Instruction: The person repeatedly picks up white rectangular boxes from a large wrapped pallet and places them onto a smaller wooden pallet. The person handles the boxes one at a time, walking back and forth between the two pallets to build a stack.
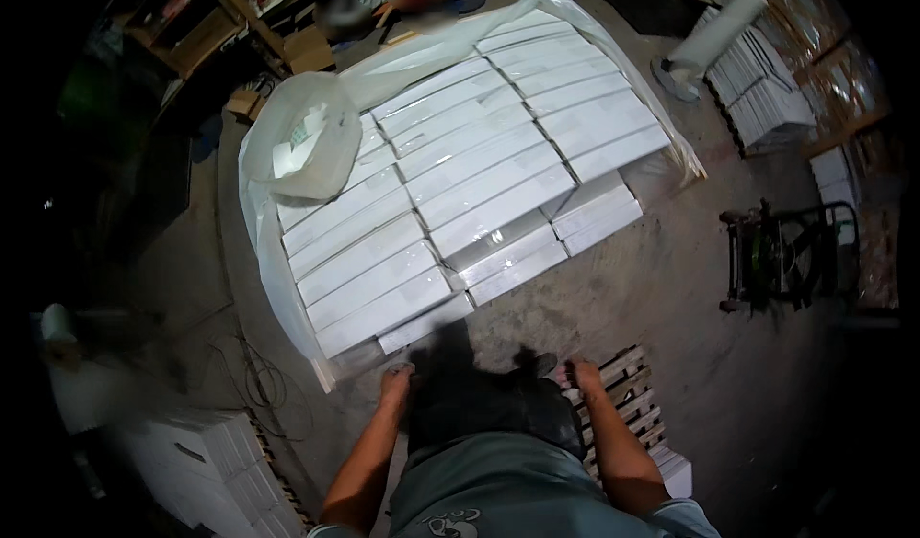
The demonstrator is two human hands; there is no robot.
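My left hand (396,383) hangs beside my left thigh, its fingers curled closed; whether anything is in them is hidden. My right hand (581,375) hangs by the other thigh above a wooden pallet, fingers loosely bent and apart, nothing seen in them. In front of me stands a wide stack of long white boxes (489,174) in three columns, a lower layer (517,268) jutting out on the near side. Clear plastic film (287,294) hangs round its edges. On its far left corner sits a translucent bag (326,169) with white scraps inside.
A slatted wooden pallet (634,394) lies at my right. Farther right stands a black wheeled metal frame (791,255). A film roll (719,30) stands by more white boxes (762,97). Another white stack (206,471) and a coiled cable (264,385) are at left. Shelving (244,11) lines the back.
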